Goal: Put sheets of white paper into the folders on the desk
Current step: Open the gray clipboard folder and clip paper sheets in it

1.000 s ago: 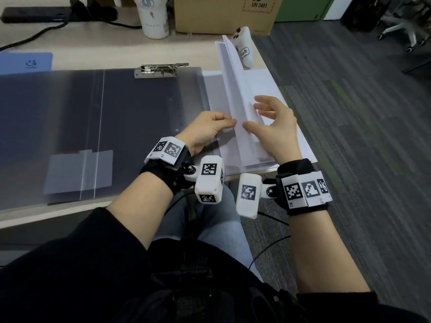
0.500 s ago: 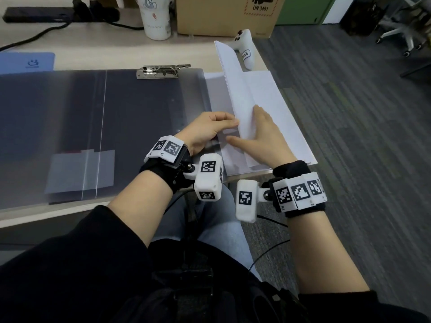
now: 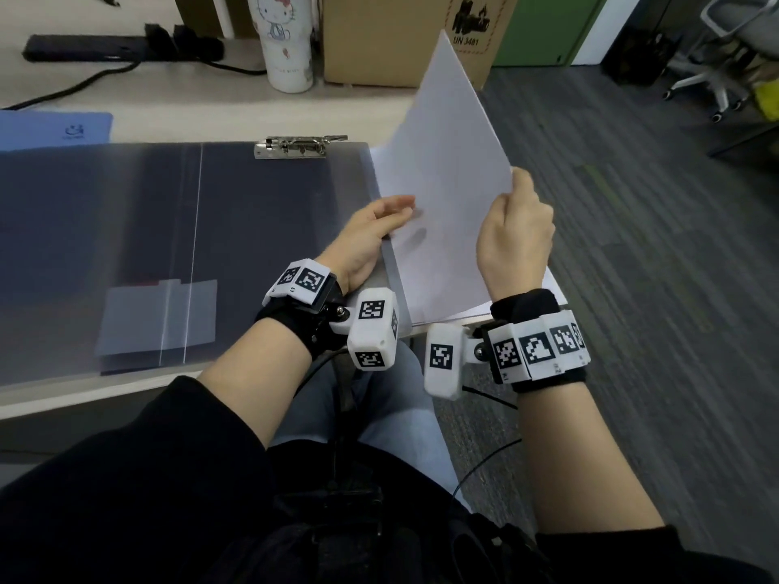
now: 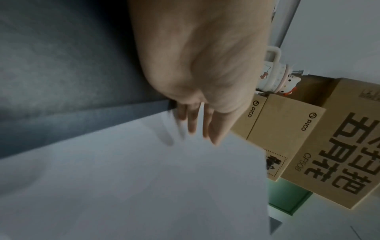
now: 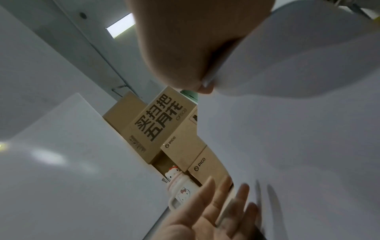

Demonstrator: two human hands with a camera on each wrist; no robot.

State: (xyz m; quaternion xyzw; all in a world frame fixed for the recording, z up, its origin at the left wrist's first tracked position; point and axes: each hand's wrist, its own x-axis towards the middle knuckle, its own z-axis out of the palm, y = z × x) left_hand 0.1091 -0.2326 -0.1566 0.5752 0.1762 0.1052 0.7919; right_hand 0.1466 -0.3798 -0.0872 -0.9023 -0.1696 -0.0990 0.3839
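- One sheet of white paper (image 3: 447, 170) is lifted off the paper stack (image 3: 425, 301) at the right end of the desk (image 3: 177, 99); it stands tilted, its far corner high in front of the cardboard box (image 3: 379, 35), its near edge low over the stack.
- The right hand (image 3: 512, 238) pinches the sheet's right edge, thumb on the near face and fingers curled behind it; the right wrist view shows the paper bowing away from that grip.
- The left hand (image 3: 371, 233) lies loose and flat-fingered at the sheet's lower left edge, between the sheet and the folder. From the blurred left wrist view I cannot tell whether its fingertips (image 4: 192, 128) truly touch the lifted sheet or only the stack below.
- The open grey folder (image 3: 168, 246) lies flat just left of the stack, its metal clip (image 3: 295, 146) at the far edge of the right-hand leaf.
- To do this step well, I judge that the sheet should first be checked as single, since a second one may cling to it.
- A light second hold at the left edge would keep it from buckling as it swings left.
- It should come down square on the right leaf, top edge meeting the clip, not skewed across the spine.
- The white tumbler (image 3: 286, 44) and black power strip (image 3: 105, 50) stand well clear at the back.
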